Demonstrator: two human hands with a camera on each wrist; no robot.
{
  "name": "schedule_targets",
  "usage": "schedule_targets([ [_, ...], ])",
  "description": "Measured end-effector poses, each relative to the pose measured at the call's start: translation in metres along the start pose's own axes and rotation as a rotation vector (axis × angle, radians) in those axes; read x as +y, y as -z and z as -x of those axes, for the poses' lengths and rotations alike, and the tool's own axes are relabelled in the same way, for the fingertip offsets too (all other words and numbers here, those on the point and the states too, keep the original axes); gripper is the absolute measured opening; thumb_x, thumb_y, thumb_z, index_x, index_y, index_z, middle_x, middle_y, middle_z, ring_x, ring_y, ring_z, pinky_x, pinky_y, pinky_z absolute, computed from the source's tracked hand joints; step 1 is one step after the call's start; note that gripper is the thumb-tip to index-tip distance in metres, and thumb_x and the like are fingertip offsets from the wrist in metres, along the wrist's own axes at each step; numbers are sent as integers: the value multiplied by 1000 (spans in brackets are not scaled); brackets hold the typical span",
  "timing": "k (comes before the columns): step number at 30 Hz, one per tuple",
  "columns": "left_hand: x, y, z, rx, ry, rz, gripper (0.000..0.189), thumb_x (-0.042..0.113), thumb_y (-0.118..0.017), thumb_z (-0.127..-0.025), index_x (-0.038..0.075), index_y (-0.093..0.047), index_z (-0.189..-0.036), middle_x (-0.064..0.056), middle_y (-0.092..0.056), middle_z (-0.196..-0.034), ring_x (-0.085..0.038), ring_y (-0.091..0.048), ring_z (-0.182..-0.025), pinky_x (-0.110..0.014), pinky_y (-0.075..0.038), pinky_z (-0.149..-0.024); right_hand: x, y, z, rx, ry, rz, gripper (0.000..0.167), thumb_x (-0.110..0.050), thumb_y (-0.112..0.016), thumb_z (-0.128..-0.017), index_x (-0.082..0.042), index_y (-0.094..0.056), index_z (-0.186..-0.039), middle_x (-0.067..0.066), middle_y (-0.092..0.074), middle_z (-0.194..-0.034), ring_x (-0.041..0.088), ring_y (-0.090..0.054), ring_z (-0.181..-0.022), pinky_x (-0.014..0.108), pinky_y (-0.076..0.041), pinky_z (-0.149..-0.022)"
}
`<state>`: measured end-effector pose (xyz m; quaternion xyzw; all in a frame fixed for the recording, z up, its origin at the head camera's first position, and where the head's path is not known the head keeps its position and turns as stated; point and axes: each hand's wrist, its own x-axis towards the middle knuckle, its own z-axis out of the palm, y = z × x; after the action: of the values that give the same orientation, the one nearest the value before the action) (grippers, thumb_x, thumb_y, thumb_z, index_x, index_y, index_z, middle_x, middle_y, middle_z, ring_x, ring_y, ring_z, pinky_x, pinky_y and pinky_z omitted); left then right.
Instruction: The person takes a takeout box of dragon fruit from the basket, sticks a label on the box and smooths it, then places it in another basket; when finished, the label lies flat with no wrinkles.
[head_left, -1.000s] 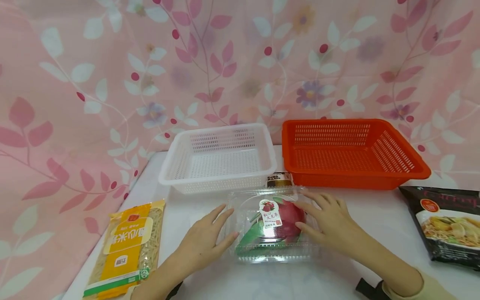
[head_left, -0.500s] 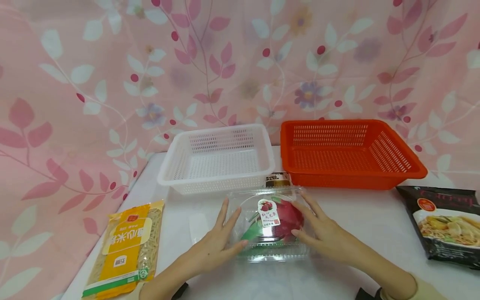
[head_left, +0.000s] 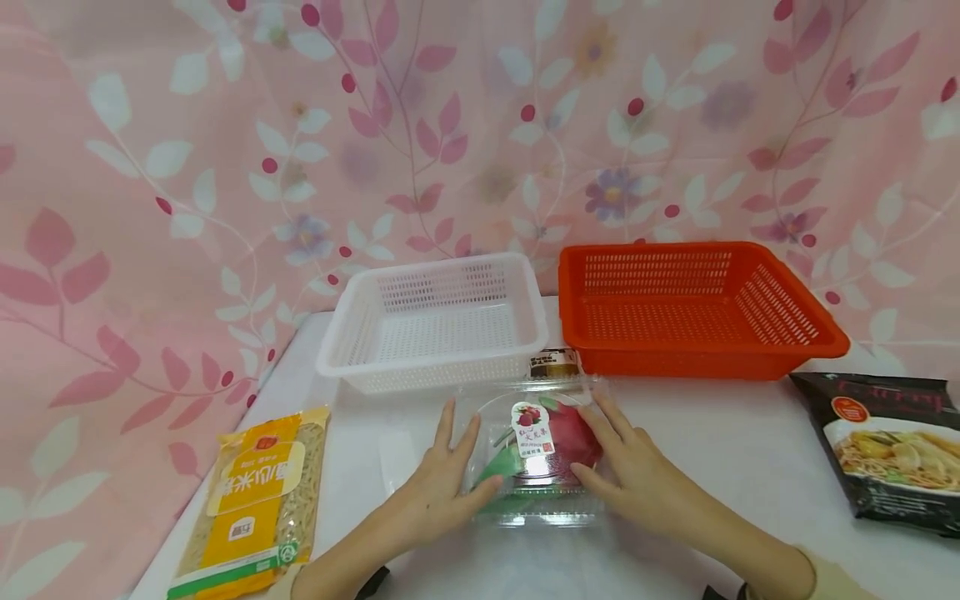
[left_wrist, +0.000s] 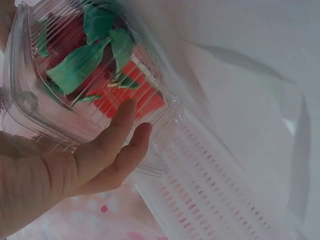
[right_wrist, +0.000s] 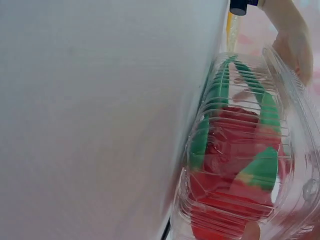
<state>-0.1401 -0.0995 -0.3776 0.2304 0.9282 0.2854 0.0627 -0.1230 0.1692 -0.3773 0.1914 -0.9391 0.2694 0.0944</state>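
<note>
A clear plastic clamshell box [head_left: 540, 518] sits on the white-covered table. Inside lies a red dragon fruit [head_left: 572, 442] with green leaves, under a lid with a white fruit label [head_left: 532, 429]. My left hand [head_left: 448, 483] is at the box's left side, its thumb over the front corner. In the left wrist view, two nearly straight fingers [left_wrist: 122, 122] lie along the ribbed wall. From the right, my right hand [head_left: 636, 471] touches the box with spread fingers. Only one fingertip [right_wrist: 251, 231] shows clearly low in the right wrist view, against the box wall.
Behind the box stand a white basket [head_left: 435, 367] and a red-orange basket [head_left: 675, 360]. A small dark-and-gold labelled item [head_left: 553, 363] lies between them. A yellow noodle pack [head_left: 255, 492] is at left, a black noodle pack [head_left: 892, 450] at right.
My right hand has shifted left with the box's right side. My left hand has come in closer, its thumb now over the box's front corner. The head view has moved slightly.
</note>
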Motion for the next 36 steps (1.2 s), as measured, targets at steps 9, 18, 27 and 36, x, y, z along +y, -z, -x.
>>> schedule_targets([
  [9,8,10,9,53,10,-10,85,62,-44,-85,9,-20,-146,-5,17,-151,-42,-34,-124,-60,-37,-89,-9,7,1,-13,4,18,67,-43,-59,-85,-7,-38,-138,17,-25,-147,40,-52,-102,57,-45,-78],
  [18,24,33,17,155,18,10,80,60,-49,-84,18,-21,-146,1,13,-152,-32,-39,-124,-58,-41,-86,-25,30,-7,18,73,17,71,-42,-61,-85,-12,-32,-142,14,-20,-149,44,-42,-119,58,-43,-82],
  [27,31,65,17,280,0,12,74,50,-57,-85,18,-28,-145,4,8,-153,-34,-33,-129,-55,-39,-90,-41,53,-33,-27,84,-21,74,-42,-63,-83,-13,-30,-143,10,-15,-151,41,-33,-127,55,-45,-80],
  [36,21,104,-3,440,-3,-19,67,47,-54,-87,15,-34,-142,-3,-3,-153,-35,-24,-133,-55,-38,-91,-53,64,-91,-84,120,-102,74,-36,-64,-83,-17,-27,-144,11,-11,-151,38,-20,-134,58,-40,-86],
])
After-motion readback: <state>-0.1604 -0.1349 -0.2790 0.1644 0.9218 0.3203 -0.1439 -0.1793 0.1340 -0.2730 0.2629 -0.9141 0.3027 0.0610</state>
